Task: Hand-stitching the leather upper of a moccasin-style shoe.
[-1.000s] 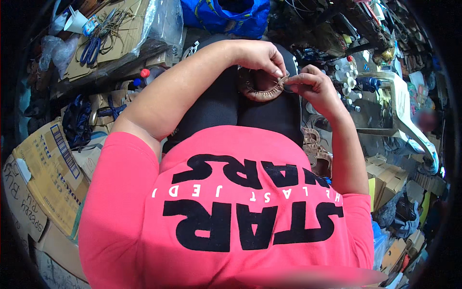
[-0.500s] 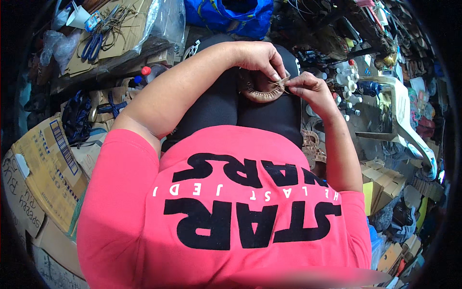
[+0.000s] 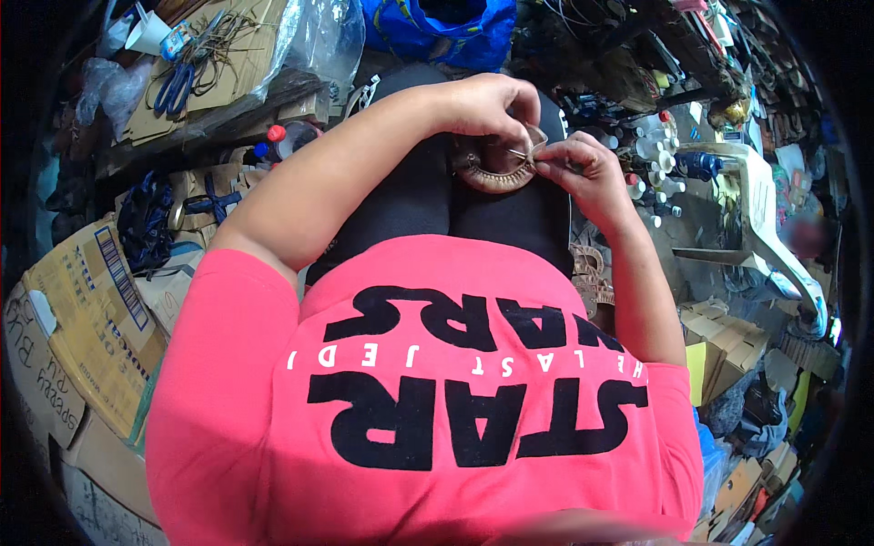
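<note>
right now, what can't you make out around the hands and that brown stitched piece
All in the head view:
- Brown stitched piece: its far side, hidden by the left hand.
- Detail where the right hand meets its edge: too small.
- Blue bag: cut off by the upper edge.
- Brown strappy pieces: partly behind the right forearm.

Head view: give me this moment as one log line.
left hand: at brown stitched piece | right hand: pinching at piece's right edge | piece: over black trousers
</note>
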Demonstrator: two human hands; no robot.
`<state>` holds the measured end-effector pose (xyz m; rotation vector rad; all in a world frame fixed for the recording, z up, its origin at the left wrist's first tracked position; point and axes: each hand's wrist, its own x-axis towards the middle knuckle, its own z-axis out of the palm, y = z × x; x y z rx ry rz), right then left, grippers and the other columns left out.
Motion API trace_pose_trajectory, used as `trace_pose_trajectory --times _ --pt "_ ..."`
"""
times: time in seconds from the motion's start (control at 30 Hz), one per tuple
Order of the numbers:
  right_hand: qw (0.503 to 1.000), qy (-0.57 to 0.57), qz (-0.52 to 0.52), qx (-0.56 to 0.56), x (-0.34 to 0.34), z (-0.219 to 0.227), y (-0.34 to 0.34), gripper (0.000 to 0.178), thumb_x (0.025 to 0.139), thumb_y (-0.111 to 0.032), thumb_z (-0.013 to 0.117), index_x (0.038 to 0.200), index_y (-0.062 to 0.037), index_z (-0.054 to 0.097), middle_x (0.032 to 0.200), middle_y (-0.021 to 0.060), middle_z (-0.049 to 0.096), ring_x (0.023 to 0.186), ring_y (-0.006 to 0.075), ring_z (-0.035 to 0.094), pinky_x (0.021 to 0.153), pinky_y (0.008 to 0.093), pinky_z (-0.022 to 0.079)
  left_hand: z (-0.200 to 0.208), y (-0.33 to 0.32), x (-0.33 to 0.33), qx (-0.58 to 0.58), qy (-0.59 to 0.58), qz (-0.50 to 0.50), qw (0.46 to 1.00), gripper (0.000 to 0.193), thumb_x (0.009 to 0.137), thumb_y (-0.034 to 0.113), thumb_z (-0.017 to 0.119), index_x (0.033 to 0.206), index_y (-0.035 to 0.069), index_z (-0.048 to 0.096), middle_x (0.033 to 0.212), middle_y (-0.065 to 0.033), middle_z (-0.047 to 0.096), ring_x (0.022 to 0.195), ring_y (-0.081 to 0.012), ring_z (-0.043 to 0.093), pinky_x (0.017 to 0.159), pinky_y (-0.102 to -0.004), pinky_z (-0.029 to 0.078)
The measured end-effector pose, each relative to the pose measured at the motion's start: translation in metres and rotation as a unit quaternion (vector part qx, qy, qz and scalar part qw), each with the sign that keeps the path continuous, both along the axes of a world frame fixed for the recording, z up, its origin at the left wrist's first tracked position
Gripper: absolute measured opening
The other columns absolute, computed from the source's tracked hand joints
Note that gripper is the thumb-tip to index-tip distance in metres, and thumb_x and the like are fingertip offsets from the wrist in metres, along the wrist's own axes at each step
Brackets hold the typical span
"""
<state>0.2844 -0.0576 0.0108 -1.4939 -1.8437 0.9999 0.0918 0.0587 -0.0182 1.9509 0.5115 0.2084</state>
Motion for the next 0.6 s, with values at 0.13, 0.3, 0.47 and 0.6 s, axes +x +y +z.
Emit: trace_pose_trajectory --times 0.13,0.3,0.47,0.6 --pt "0.999 -0.05 -0.015 -0.011 0.0 0.006 -0.014 0.017 0.076 -0.005 0.069 0.092 -0.0107 0.07 0.077 0.0039 0.055 0.072 0.0148 0.055 0.067 0.0288 0.045 -0.003 -0.014 -0.03 0.283 -0.087 0.115 0.948 0.04 0.077 -0.002 0.055 0.114 0.01 0.062 0.094 -0.0105 0.056 0.077 -0.0182 0.059 0.07 -0.0288 0.048" --pt "0.967 -0.197 0.008 0.159 -0.01 -0.001 -0.034 0.037 0.073 -0.003 0.064 0.108 -0.0172 0.065 0.074 0.0052 0.051 0.073 0.0244 0.052 0.073 0.0359 0.039 0.014 -0.067 -0.047 0.202 -0.069 0.214 0.953 0.031 0.076 -0.002 0.058 0.103 0.011 0.066 0.082 -0.0081 0.056 0.074 -0.0187 0.059 0.068 -0.028 0.047" --pt "0.97 -0.2 -0.007 0.141 -0.014 0.001 -0.038 0.037 0.074 -0.002 0.064 0.108 -0.0166 0.065 0.075 0.0062 0.051 0.074 0.0235 0.053 0.073 0.034 0.04 -0.002 -0.076 -0.049 0.347 -0.032 0.207 0.914 0.024 0.072 0.002 0.068 0.094 0.011 0.069 0.074 -0.0051 0.055 0.067 -0.0197 0.056 0.061 -0.0292 0.045" --pt "0.999 -0.029 -0.025 -0.004 0.003 -0.007 -0.025 0.034 0.076 0.004 0.06 0.105 -0.0123 0.068 0.077 0.0069 0.05 0.074 0.017 0.052 0.068 0.0256 0.044 0.001 -0.068 -0.041 0.217 -0.102 0.235 0.942 0.016 0.071 0.003 0.071 0.085 0.01 0.071 0.071 -0.0047 0.052 0.068 -0.018 0.053 0.063 -0.0283 0.044"
